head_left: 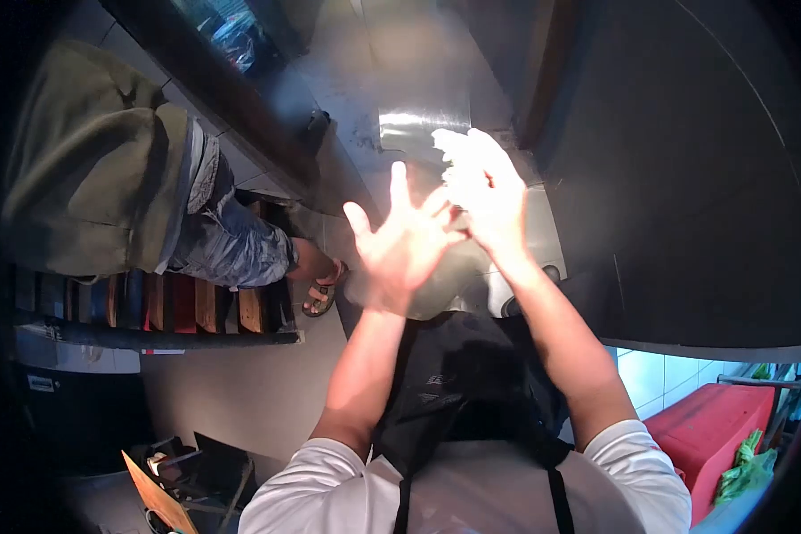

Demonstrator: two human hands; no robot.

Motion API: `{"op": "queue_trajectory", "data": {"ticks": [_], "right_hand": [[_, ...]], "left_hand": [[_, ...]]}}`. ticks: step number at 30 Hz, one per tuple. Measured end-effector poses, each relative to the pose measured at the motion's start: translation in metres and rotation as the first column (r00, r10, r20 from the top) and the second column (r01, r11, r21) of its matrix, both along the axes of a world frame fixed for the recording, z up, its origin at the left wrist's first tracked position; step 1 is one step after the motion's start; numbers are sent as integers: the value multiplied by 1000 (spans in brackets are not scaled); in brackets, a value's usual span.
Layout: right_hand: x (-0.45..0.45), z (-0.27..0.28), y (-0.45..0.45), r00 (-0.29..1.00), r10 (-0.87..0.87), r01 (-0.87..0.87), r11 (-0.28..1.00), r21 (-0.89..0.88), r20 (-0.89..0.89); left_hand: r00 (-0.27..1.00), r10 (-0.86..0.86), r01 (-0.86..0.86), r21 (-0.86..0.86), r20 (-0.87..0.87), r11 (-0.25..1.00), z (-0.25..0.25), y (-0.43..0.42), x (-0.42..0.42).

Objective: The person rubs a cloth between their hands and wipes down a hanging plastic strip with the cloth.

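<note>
- While holding both hands up ahead of the chest, spreads the left hand (405,247) wide, with thumb and fingers well apart.
- Grips a white wad (451,149) in the right hand (497,203), with fingers bent about it.
- Has the wad at the left edge of the right hand, farther from the body than the left hand's palm.
- Cannot tell the wad's make, because of strong glare over it and both hands.
- Holds the hands close together, with the left fingers just beside the right hand; cannot tell touching from overlapping there.
- Wears a black apron (440,360) over a white shirt (303,488).
- Faces a shiny metal plate (418,129) beyond the hands.
- Has at the left another person, in an olive top (89,182), denim shorts (240,245) and a sandal (320,298), next to a row of slats (206,307).
- Has a large dark panel (676,196) along the right.
- Has a red box (703,423) at the lower right, with a green bag (746,472) beside it.
- Has a tilted board (157,492) at the lower left.
</note>
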State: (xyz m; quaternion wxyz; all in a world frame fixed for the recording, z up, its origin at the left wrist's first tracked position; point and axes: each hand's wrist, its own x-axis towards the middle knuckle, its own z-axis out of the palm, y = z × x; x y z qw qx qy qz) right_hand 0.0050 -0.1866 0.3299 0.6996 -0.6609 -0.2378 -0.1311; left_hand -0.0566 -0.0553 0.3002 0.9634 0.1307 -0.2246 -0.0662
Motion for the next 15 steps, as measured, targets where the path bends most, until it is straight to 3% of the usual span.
{"op": "queue_trajectory", "data": {"ticks": [1,2,3,4,5,6,8,9,10,11,12,13,15], "right_hand": [[6,-9,9,968,-90,129,979,-155,235],[7,-16,16,866,-106,298,895,-333,489],[-3,-18,25,913,-2,209,860,-465,407],[-27,-22,33,937,21,155,869,-470,349],[-52,-24,42,956,43,103,877,-470,289],[-73,-24,47,966,-5,99,932,-350,259],[-61,-19,41,880,99,117,903,-414,465],[-55,-20,37,853,105,186,854,-485,512],[-49,-20,34,821,116,257,800,-543,559],[-22,-17,28,837,37,301,801,-517,546],[-2,-17,26,915,14,203,847,-491,402],[18,-18,24,968,-9,121,893,-433,252],[27,-22,30,989,135,-96,904,-416,65]], "left_hand": [[986,-97,36,-400,-133,916,10,-15,-7],[975,1,-60,-258,-221,964,7,-15,-7],[951,113,-148,-101,-288,984,1,-13,-4],[916,233,-225,60,-327,972,-6,-10,4],[1000,-19,19,-1,-10,1000,-27,7,19],[997,4,-5,-11,-79,1000,-27,9,17],[974,43,-48,-18,-220,999,-28,12,7],[978,15,-18,-9,-208,1000,-26,9,4],[963,-39,0,-143,-268,990,-22,5,-6],[949,-98,12,-276,-299,961,-9,-1,-7],[933,-161,19,-402,-322,915,4,-7,-7],[965,-7,21,52,-264,998,12,-18,-7],[948,-94,10,-267,-305,964,14,-11,-1]]}}
